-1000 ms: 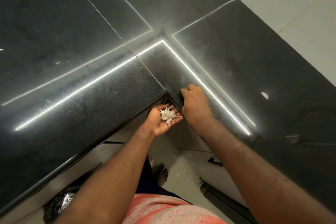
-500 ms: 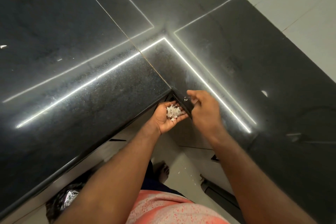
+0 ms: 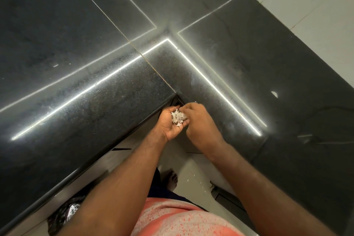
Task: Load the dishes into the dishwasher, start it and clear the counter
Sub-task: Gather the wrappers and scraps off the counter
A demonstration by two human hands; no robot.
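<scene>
Head view: left hand (image 3: 167, 123) cups scraps (image 3: 178, 117); right hand (image 3: 200, 120) bunched above, hold unclear. Tilted palm could spill them.

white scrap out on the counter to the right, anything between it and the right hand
Nothing visible does. The white scrap lies alone on the black counter, with only bare surface and a reflected light strip between it and the right hand. The left hand, cupping the pile of scraps, is on the other side.
</scene>
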